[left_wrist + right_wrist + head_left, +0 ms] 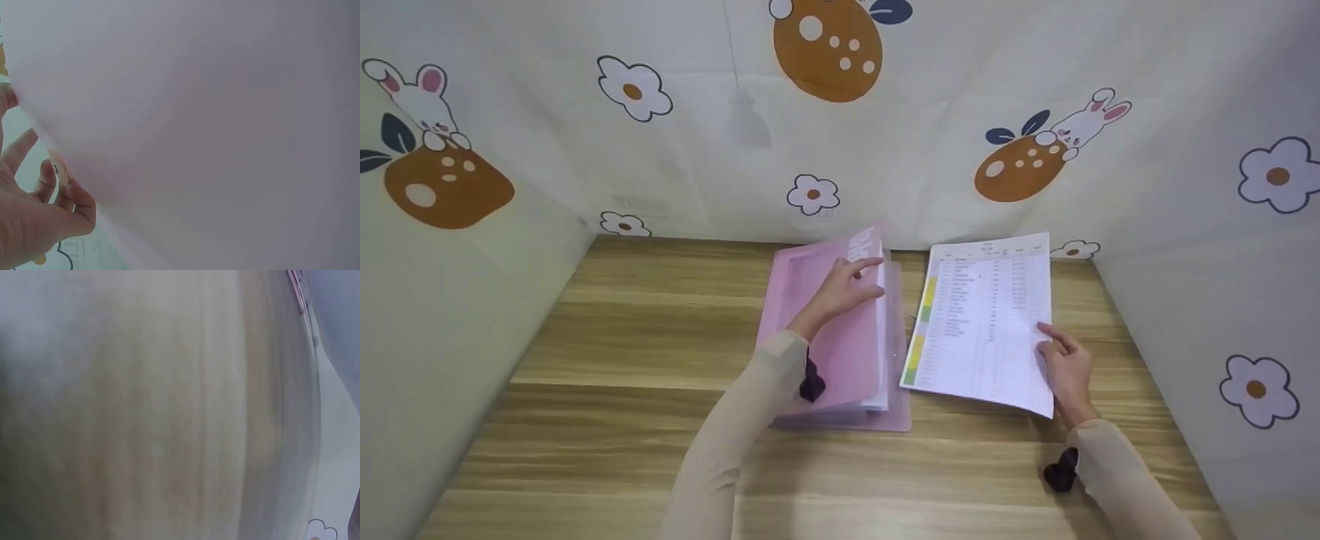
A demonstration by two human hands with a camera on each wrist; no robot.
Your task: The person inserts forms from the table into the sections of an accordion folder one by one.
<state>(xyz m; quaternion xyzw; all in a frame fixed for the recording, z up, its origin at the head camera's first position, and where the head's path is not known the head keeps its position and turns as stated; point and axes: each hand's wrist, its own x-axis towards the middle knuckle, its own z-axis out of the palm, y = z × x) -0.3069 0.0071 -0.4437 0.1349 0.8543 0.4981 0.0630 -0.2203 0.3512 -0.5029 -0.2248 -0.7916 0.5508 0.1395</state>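
A pink folder [810, 315] with white pages inside lies on the wooden table, its cover partly raised along the right side. My left hand [844, 289] is over that cover and holds its right edge between thumb and fingers. In the left wrist view, the hand [42, 208] has curled fingers at the edge of the pale pink cover [197, 124], which fills most of the picture. To the right, my right hand [1069, 367] pinches the right edge of a printed sheet [982, 360] with a table of text and coloured left-hand cells. The sheet tilts slightly above the table.
The wooden table [622, 337] runs back to a pale curtain [697, 172] printed with rabbits, oranges and flowers, which also encloses both sides. A dark wrist-worn device [1061, 471] sits on my right sleeve. In the right wrist view, the wood [169, 410] is blurred.
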